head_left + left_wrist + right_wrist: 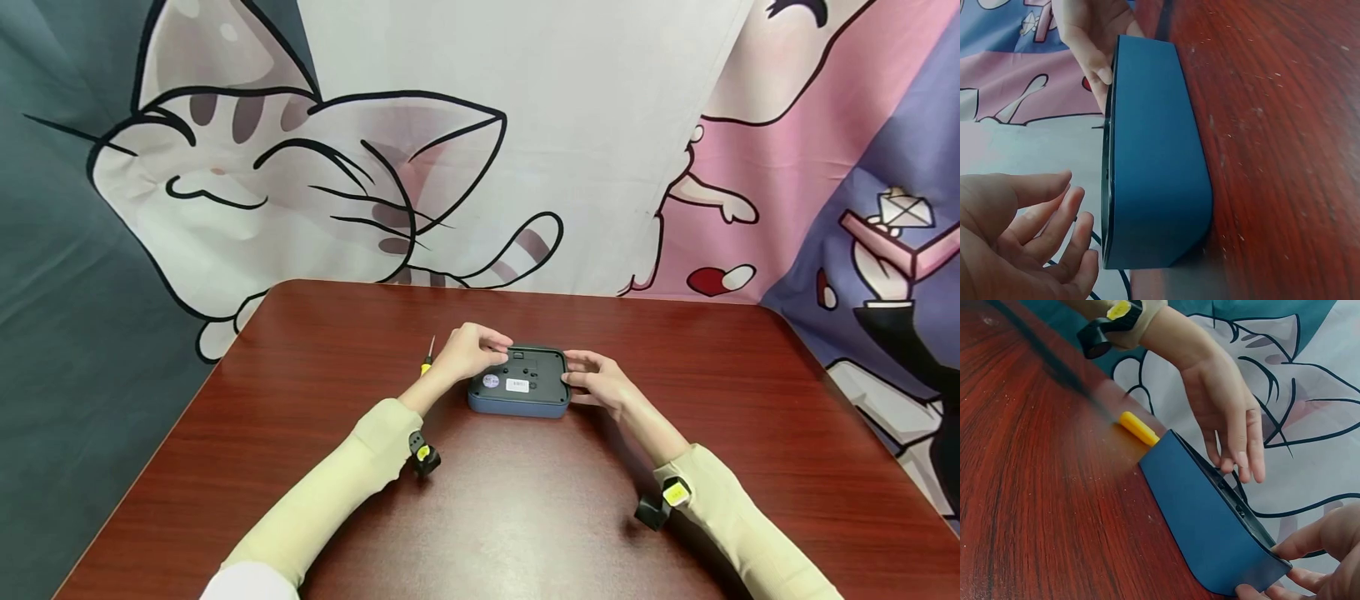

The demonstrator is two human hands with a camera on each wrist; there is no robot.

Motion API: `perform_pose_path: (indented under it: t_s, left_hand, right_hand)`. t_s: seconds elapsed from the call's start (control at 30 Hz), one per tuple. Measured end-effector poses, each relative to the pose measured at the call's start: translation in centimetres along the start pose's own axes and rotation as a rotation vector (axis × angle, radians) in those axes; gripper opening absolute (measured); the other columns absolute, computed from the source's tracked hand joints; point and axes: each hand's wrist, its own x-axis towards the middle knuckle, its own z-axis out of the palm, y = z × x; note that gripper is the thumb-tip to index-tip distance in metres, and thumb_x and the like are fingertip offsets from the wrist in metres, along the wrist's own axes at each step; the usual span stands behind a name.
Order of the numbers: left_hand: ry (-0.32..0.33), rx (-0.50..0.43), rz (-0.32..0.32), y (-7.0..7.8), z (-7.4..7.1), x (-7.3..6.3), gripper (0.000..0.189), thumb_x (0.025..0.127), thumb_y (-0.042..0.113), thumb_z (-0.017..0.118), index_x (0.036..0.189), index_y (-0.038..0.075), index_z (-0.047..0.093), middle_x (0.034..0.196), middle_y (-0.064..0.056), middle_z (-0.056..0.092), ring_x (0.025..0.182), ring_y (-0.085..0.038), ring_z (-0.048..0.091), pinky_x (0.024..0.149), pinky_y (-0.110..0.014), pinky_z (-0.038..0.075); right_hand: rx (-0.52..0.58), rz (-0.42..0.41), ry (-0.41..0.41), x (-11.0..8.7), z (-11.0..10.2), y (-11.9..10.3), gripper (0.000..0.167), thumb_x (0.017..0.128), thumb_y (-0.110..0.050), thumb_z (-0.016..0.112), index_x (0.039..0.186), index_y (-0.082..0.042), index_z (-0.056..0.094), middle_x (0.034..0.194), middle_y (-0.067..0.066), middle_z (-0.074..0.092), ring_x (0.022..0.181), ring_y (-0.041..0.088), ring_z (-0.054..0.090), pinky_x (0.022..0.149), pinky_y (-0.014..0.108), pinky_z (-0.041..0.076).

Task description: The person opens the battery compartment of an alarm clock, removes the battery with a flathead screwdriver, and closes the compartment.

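A blue box-shaped device lies on the table with its black underside up, showing a white label, a round sticker and small holes. My left hand hovers over its far left part. In the left wrist view the fingers of that hand are loosely bent, with nothing visible between them. At the device's right end, my right hand grips its edge, thumb on the upper rim and fingers along the side, as the right wrist view shows at the blue casing.
A screwdriver with a yellow handle lies to the left of the device, partly behind my left wrist. The reddish-brown table extends around it. Behind the table hangs a cloth printed with cartoon figures.
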Motion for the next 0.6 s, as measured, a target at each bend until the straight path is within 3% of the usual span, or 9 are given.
perform_pose_path:
  t_s: [0.17,0.6]
  left_hand:
    - [-0.048,0.027,-0.005,0.5,0.4,0.6,0.023,0.083,0.008,0.073,0.106,0.006,0.074,0.097,-0.007,0.075,0.094,-0.017,0.071,0.085,-0.030,0.055]
    - [-0.153,0.204,0.016,1.5,1.3,2.2,0.029,0.080,0.008,0.077,0.109,0.007,0.073,0.108,-0.004,0.073,0.108,-0.020,0.065,0.101,-0.036,0.047]
  right_hand:
    - [0.006,-0.009,0.006,0.0,0.1,0.1,0.059,0.090,-0.001,0.058,0.145,0.001,0.035,0.144,0.028,0.039,0.088,0.004,0.058,0.078,0.029,0.058]
    - [-0.009,-0.014,0.018,-0.2,0.4,-0.1,0.057,0.090,-0.001,0.058,0.143,0.002,0.037,0.141,0.029,0.041,0.088,0.006,0.059,0.077,0.028,0.058]
